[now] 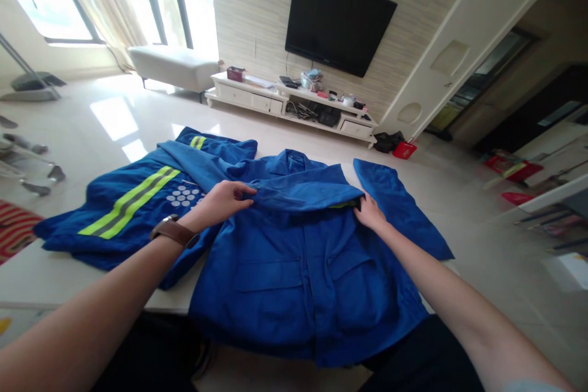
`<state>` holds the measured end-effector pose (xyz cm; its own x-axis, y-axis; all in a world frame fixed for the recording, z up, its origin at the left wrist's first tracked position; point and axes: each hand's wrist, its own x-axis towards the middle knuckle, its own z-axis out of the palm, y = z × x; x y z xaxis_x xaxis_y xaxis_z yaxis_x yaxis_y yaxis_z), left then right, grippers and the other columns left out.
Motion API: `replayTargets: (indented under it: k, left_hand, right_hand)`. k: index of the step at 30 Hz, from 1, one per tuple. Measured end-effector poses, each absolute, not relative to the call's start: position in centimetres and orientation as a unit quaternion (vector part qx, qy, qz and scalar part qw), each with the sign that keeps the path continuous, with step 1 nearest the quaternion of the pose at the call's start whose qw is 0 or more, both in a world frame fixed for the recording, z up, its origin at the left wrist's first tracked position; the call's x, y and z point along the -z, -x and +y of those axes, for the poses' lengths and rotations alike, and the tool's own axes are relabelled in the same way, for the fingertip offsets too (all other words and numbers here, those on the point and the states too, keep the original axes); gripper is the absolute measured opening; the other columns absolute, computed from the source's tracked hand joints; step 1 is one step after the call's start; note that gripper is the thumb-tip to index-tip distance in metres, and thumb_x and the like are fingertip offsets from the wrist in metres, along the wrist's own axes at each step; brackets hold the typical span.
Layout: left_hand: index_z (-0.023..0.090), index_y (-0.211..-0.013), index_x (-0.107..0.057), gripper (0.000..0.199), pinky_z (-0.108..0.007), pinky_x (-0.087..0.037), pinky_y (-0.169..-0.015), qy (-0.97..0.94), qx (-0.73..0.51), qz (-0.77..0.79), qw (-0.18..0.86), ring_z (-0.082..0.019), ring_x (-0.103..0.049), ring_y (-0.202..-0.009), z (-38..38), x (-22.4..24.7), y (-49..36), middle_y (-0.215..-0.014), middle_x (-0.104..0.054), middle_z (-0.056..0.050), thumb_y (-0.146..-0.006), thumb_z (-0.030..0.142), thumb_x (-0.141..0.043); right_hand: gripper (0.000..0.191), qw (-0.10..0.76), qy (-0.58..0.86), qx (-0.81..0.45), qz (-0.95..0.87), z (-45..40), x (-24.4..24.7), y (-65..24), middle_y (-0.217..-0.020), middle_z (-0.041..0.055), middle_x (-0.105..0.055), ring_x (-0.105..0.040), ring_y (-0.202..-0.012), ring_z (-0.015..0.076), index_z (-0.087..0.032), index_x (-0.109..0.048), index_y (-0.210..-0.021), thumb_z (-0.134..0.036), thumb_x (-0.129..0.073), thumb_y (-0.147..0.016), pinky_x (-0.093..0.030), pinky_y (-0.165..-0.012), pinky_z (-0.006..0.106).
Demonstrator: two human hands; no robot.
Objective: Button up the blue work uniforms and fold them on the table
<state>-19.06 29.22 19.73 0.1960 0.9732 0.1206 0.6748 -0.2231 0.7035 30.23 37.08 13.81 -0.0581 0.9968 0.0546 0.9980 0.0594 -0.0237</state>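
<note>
A blue work jacket [271,263] lies front up, its collar at the far side and its hem hanging over the near edge of the white table [32,275]. One sleeve [298,190] is laid across the chest. My left hand [229,199], with a brown-strapped watch on the wrist, pinches that sleeve near its middle. At the cuff end, my right hand [370,213] grips the fabric; its fingertips are partly hidden, and a bit of yellow shows beside them. The other sleeve [404,208] stretches out to the right.
To the left lies another blue garment [105,187] with yellow-grey reflective bands and white dots. Beyond the table are a low white TV cabinet [248,98], a grey bench [174,64] and a wall-mounted television [340,15]. A red box [404,149] stands on the floor.
</note>
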Motion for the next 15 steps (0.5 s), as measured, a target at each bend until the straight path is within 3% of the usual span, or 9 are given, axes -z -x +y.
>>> replayTargets:
  k: [4, 7, 11, 13, 15]
  left_hand:
    - [0.02, -0.098, -0.079, 0.042, -0.03, -0.054, -0.075, -0.716, -0.114, 0.565, 0.393, -0.024, -0.07, -0.081, 27.9, -19.0, 20.0, -0.083, -0.077, -0.002, -0.066, 0.045, -0.07]
    - [0.021, -0.094, -0.077, 0.037, -0.03, -0.053, -0.072, -0.729, -0.05, 0.547, 0.409, -0.023, -0.068, -0.08, 27.9, -18.4, 20.6, -0.084, -0.076, -0.002, -0.069, 0.047, -0.065]
    - [0.019, -0.085, -0.071, 0.028, -0.036, -0.053, -0.083, -0.778, -0.048, 0.559, 0.283, -0.025, -0.065, -0.083, 27.9, -18.5, 20.1, -0.089, -0.071, -0.007, -0.076, 0.042, -0.06]
    - [0.019, -0.1, -0.071, 0.033, -0.04, -0.052, -0.093, -0.79, -0.096, 0.575, 0.188, -0.028, -0.064, -0.097, 27.6, -18.6, 19.6, -0.107, -0.068, -0.01, -0.077, 0.039, -0.061]
    - [0.023, -0.122, -0.067, 0.048, -0.044, -0.046, -0.104, -0.798, -0.137, 0.573, 0.126, -0.031, -0.057, -0.119, 27.4, -18.4, 19.0, -0.13, -0.061, -0.011, -0.077, 0.037, -0.063]
  right_hand:
    - [0.039, -0.01, 0.642, -0.036, -0.766, 36.0, -13.7, -31.9, -0.157, 0.0149, -0.044, -0.042, -0.142, 0.0342, -0.012, -0.07, -0.12, -0.03, -0.054, -0.089, -0.034, -0.119, 0.044]
    - [0.03, -0.002, 0.625, -0.033, -0.78, 35.1, -14.5, -32.2, -0.149, 0.0126, -0.054, -0.049, -0.136, 0.0306, -0.015, -0.072, -0.11, -0.027, -0.056, -0.087, -0.039, -0.116, 0.04]
    - [0.041, 0.077, 0.628, 0.01, -0.774, 34.7, -16.0, -32.0, -0.139, 0.0127, -0.059, -0.055, -0.129, 0.0283, -0.018, -0.058, -0.131, -0.026, -0.05, -0.091, -0.044, -0.112, 0.04]
    - [0.05, 0.159, 0.626, 0.045, -0.762, 34.9, -16.2, -31.8, -0.146, 0.0139, -0.054, -0.05, -0.136, 0.029, -0.016, -0.049, -0.142, -0.026, -0.047, -0.093, -0.039, -0.117, 0.041]
    - [0.057, 0.173, 0.615, 0.031, -0.769, 35.0, -15.8, -31.5, -0.154, 0.0143, -0.046, -0.041, -0.144, 0.0292, -0.016, -0.043, -0.148, -0.026, -0.048, -0.092, -0.033, -0.122, 0.043]
